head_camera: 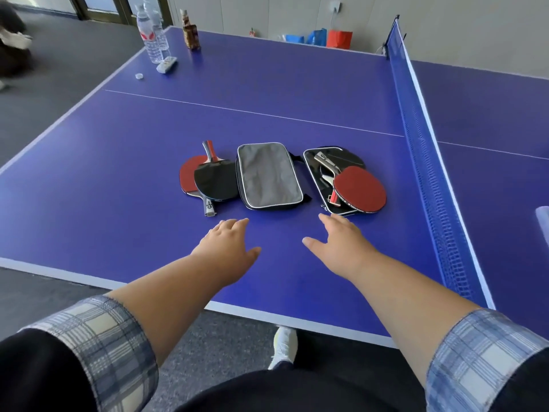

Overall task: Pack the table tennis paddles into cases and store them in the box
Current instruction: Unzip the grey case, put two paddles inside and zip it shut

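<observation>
Left hand [226,247], right hand [341,248] hover spread, empty over blue table [267,84]; grey carpet [74,52] around.

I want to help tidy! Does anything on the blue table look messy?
The red paddle lies on top of the black case, not zipped inside. The black paddle is piled on another left of the grey case. A white cap lies alone near the bottles.

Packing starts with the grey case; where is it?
Head view, centre: the grey case lies between two stacked paddles on its left and the open black case on its right.
</observation>
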Demonstrator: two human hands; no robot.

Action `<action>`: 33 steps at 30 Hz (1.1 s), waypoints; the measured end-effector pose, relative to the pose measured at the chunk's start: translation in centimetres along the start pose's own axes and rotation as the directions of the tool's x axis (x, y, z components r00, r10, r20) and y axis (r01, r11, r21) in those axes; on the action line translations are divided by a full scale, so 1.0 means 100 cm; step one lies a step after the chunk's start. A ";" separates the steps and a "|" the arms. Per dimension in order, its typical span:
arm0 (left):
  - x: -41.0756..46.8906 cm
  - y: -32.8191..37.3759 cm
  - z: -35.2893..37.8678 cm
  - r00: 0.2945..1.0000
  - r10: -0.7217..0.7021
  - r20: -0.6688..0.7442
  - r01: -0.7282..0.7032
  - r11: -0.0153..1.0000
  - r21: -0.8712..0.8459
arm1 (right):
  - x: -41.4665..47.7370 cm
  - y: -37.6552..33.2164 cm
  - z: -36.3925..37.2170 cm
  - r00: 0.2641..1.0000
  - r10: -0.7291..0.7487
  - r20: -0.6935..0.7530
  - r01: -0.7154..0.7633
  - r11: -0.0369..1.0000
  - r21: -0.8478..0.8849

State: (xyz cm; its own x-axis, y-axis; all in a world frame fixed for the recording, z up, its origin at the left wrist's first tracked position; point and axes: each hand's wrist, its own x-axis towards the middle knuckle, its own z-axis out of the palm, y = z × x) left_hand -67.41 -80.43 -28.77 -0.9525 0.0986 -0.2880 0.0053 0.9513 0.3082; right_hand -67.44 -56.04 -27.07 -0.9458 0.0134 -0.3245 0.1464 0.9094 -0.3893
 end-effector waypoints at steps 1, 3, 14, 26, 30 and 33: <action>0.014 -0.002 -0.002 1.000 -0.011 0.002 0.011 1.000 0.008 | 0.016 -0.002 0.001 1.000 -0.010 0.013 0.009 1.000 0.009; 0.041 -0.004 -0.008 0.999 -0.040 0.011 0.040 0.999 0.008 | 0.052 -0.005 0.000 0.999 -0.029 0.041 0.028 0.999 0.034; 0.184 -0.006 0.007 0.956 -0.272 0.112 0.294 0.902 -0.317 | 0.228 -0.023 0.021 0.992 0.077 0.099 -0.102 0.957 0.272; 0.248 -0.014 0.019 0.903 -0.329 0.275 0.422 0.797 -0.432 | 0.277 -0.021 0.062 0.928 0.338 0.158 -0.373 0.813 0.447; 0.246 -0.022 0.020 0.930 -0.280 0.237 0.362 0.807 -0.467 | 0.274 -0.022 0.065 0.908 0.400 0.125 -0.407 0.769 0.493; 0.236 -0.029 0.014 0.943 -0.249 0.222 0.329 0.804 -0.495 | 0.259 -0.026 0.064 0.904 0.416 0.099 -0.396 0.725 0.564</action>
State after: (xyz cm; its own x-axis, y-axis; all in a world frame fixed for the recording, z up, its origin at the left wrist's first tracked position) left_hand -89.44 -80.46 -37.74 -0.8316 -0.0793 -0.5497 -0.4599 0.6533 0.6015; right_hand -90.43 -60.72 -39.93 -0.7653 0.3494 -0.5406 0.6437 0.4196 -0.6400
